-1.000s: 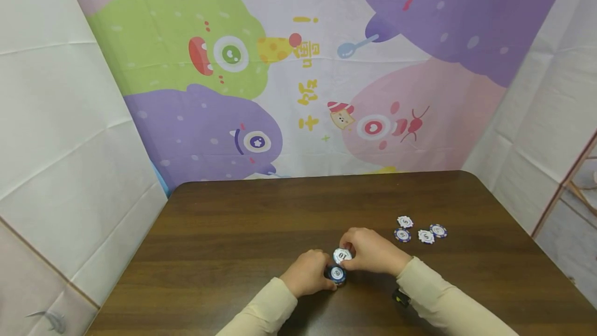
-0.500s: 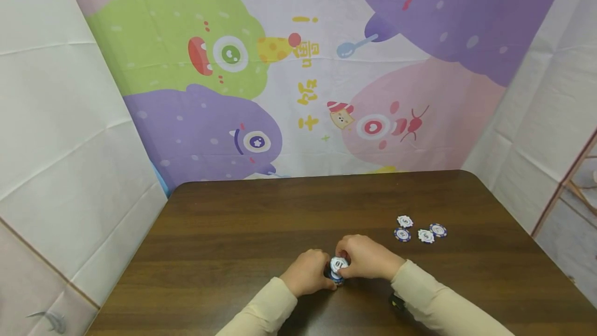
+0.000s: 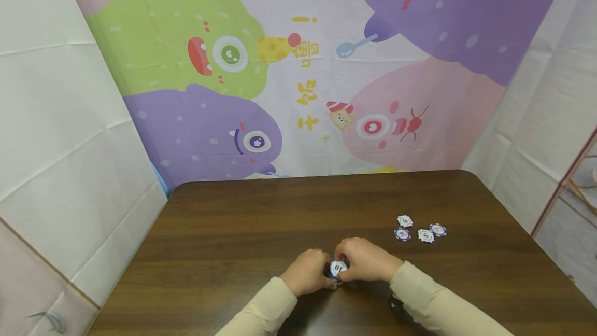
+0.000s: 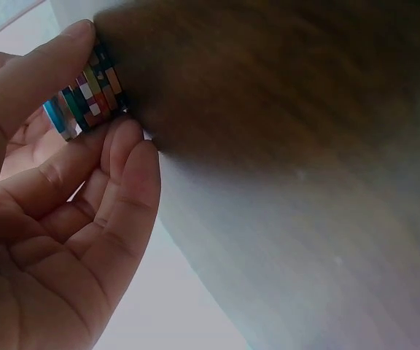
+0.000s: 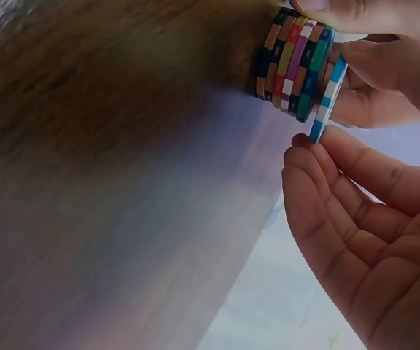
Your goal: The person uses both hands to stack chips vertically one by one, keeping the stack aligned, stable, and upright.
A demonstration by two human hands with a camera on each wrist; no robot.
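Note:
A stack of several poker chips (image 5: 290, 65), with edges in dark blue, orange, red, purple and green, stands on the table between my hands. My left hand (image 3: 307, 274) holds the sides of this stack, thumb and fingers around it. With thumb and fingertips my right hand (image 3: 368, 259) pinches a white and light-blue poker chip (image 5: 329, 98) by its edge. That chip is tilted against the stack's top, one side close to it. From the head view its face (image 3: 338, 267) shows a number and covers most of the stack.
On the right of the brown wooden table (image 3: 233, 222) lie two white chips and two blue ones, among them a white chip (image 3: 404, 221) and a blue chip (image 3: 402, 234). A cartoon-printed cloth (image 3: 308, 154) hangs behind the table's far edge.
My right hand has moved the white chip left and toward me, from beside the stack to over its top. The left hand stays around the stack.

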